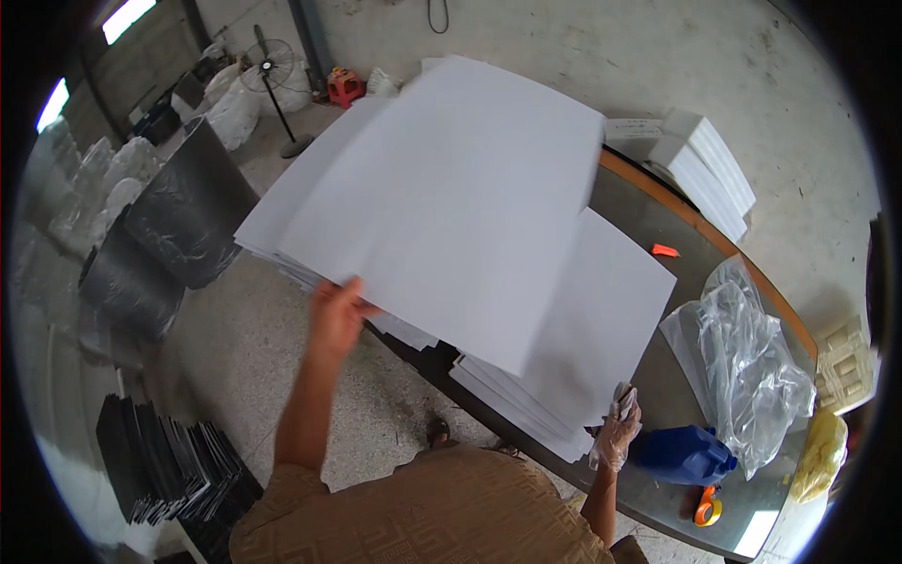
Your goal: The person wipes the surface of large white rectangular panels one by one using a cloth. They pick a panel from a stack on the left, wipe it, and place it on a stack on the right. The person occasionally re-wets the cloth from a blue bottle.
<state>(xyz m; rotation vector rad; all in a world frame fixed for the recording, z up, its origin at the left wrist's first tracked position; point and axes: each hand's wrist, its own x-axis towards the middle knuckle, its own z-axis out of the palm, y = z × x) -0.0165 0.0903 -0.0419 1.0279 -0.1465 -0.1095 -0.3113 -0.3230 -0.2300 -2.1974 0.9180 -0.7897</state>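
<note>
A large white sheet (460,188) slants over the table, its near left edge pinched in my left hand (336,318). Under it on the left lies a stack of similar sheets (272,221). Another pile of white sheets (606,310) rests on the table to the right, partly covered by the raised one. My right hand (615,440), in a thin clear plastic glove, is at that pile's near right corner. Its fingers are closed around a small pale and brownish wad that I cannot make out.
On the dark table (648,226) are an orange cutter (665,251), crumpled clear plastic (742,367), a blue jug (681,454) and an orange tape roll (707,508). White foam blocks (705,169) stand beyond. Dark rolls (188,207), a fan (268,70) and black sheets (174,461) occupy the left.
</note>
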